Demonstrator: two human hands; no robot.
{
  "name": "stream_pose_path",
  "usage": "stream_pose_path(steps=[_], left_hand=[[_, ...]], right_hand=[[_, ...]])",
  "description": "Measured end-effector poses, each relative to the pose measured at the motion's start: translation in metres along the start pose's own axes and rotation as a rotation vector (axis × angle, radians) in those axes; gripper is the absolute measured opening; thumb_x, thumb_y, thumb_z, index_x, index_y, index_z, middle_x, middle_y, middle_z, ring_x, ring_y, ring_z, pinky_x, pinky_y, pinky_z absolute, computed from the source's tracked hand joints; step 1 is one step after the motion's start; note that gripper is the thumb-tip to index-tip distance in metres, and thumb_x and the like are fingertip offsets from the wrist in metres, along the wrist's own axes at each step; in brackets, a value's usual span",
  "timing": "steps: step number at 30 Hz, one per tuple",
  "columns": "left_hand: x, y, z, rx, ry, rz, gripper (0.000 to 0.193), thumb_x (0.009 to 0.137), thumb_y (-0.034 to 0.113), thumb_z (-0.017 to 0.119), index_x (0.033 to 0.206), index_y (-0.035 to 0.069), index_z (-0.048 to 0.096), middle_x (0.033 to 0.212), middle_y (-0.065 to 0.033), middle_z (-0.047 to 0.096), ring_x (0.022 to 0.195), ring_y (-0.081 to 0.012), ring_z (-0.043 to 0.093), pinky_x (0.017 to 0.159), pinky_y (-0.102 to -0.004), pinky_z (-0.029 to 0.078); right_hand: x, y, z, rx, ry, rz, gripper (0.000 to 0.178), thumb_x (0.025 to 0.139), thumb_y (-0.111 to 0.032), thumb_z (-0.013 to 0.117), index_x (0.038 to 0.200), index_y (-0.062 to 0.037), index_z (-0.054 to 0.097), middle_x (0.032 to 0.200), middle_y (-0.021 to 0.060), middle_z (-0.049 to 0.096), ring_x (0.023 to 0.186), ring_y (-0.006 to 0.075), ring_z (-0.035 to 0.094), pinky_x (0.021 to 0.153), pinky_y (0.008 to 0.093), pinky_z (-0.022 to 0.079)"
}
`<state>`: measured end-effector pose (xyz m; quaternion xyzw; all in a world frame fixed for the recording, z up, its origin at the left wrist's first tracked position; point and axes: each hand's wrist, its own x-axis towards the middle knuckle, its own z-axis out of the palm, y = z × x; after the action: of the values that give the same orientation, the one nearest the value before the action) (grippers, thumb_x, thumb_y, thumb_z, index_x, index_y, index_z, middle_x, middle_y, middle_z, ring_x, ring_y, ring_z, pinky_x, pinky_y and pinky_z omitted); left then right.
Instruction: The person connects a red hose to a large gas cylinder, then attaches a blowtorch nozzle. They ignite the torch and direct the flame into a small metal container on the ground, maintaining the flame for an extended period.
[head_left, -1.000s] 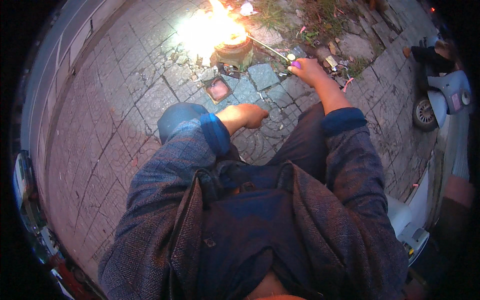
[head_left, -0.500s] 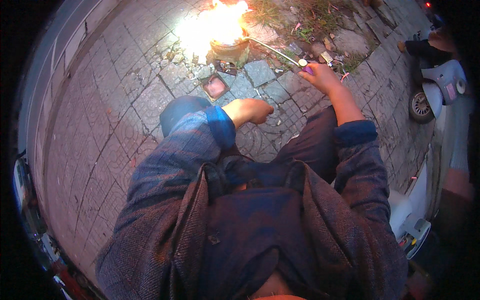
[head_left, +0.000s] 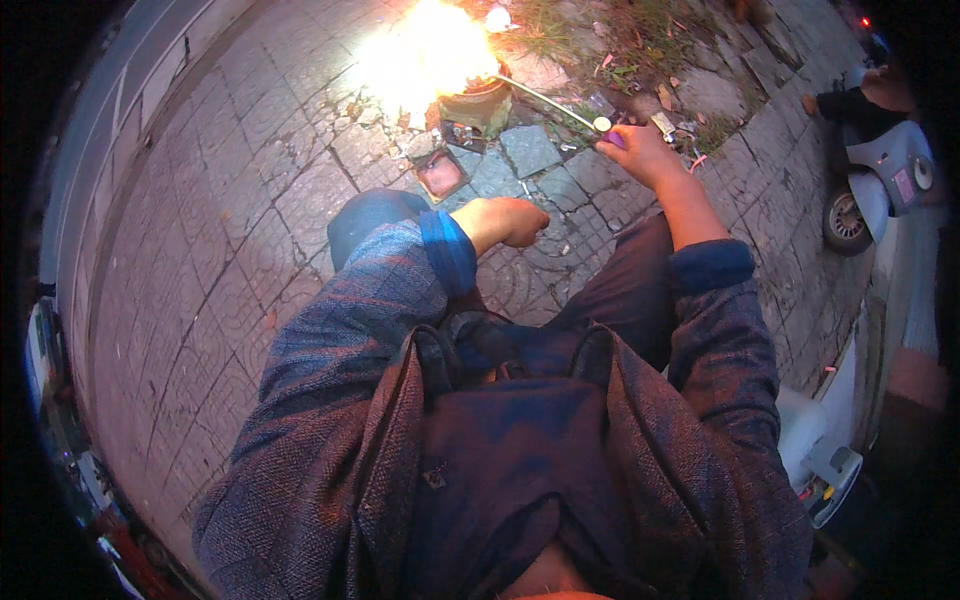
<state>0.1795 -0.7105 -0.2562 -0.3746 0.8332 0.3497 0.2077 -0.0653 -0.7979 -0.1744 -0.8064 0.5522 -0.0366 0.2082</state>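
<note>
My right hand (head_left: pixel 643 155) is closed round the purple handle of a thin metal rod (head_left: pixel 548 100). A small round pale disc (head_left: pixel 602 124) sits by the handle. The rod's far end reaches the rim of a round pot (head_left: pixel 478 108), where a bright fire (head_left: pixel 425 55) burns; glare hides the pot's inside and the rod's tip. Bent at the wrist, my left hand (head_left: pixel 510 221) hangs in front of my left knee with its fingers curled in, and nothing shows in it. Beyond it a square tray-like thing (head_left: pixel 441 175), dark-rimmed and reddish inside, lies on the paving.
A small dark box-like item (head_left: pixel 461 136) lies beside the pot. Rubble and grass (head_left: pixel 640 45) lie beyond the rod. At the right stand a parked scooter (head_left: pixel 870 195) and another person's dark-clothed leg (head_left: pixel 850 105). A kerb and road run along the left.
The flames have changed shape, baring a round white spot beside them. The pot, tray and paving sit slightly farther right in view. Both hands keep nearly the same pose.
</note>
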Motion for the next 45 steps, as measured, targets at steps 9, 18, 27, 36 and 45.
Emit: stream_pose_path(steps=[9,18,27,36,45], left_hand=[[-0.001,-0.005,0.003,0.011,0.015,-0.011,0.050,0.094,0.024,0.063,0.143,0.015,0.055,0.125,-0.0197,0.068,0.119,-0.0401,0.063,0.099,-0.0500,0.050],[0.011,-0.013,0.011,0.050,0.000,0.085,0.052,0.090,0.021,0.064,0.141,0.014,0.057,0.125,-0.0211,0.068,0.116,-0.0400,0.065,0.096,-0.0500,0.052],[0.008,-0.019,0.032,0.030,0.120,0.075,0.026,0.077,0.010,0.063,0.099,0.006,0.077,0.098,-0.0141,0.074,0.087,-0.0322,0.071,0.068,-0.0498,0.056],[0.009,-0.014,0.041,-0.038,0.162,-0.029,0.029,0.081,0.011,0.063,0.107,0.006,0.074,0.105,-0.0158,0.074,0.100,-0.0369,0.070,0.081,-0.0501,0.056],[-0.042,-0.001,0.023,-0.143,0.251,0.051,0.029,0.080,0.006,0.062,0.107,0.005,0.073,0.108,-0.0165,0.072,0.100,-0.0378,0.070,0.081,-0.0513,0.056]], right_hand=[[0.014,0.003,0.009,-0.051,0.019,0.006,0.041,0.092,-0.046,0.070,0.107,-0.0073,0.073,0.099,0.0211,0.073,0.095,0.0414,0.069,0.081,0.0496,0.054],[0.017,0.019,0.021,0.016,0.069,-0.078,0.040,0.091,-0.045,0.070,0.101,-0.0064,0.072,0.096,0.0223,0.072,0.093,0.0423,0.068,0.079,0.0492,0.053],[-0.002,0.006,0.021,0.030,0.112,-0.098,0.028,0.092,-0.026,0.075,0.099,0.0006,0.070,0.073,0.0155,0.066,0.064,0.0274,0.060,0.062,0.0418,0.048],[-0.005,0.011,0.023,0.139,0.119,-0.096,0.029,0.092,-0.023,0.073,0.083,0.0029,0.062,0.065,0.0162,0.061,0.056,0.0252,0.054,0.057,0.0424,0.044],[-0.011,0.014,0.014,0.086,0.113,-0.052,0.031,0.090,-0.029,0.075,0.095,0.0008,0.067,0.078,0.0192,0.067,0.071,0.0306,0.064,0.067,0.0439,0.050]])
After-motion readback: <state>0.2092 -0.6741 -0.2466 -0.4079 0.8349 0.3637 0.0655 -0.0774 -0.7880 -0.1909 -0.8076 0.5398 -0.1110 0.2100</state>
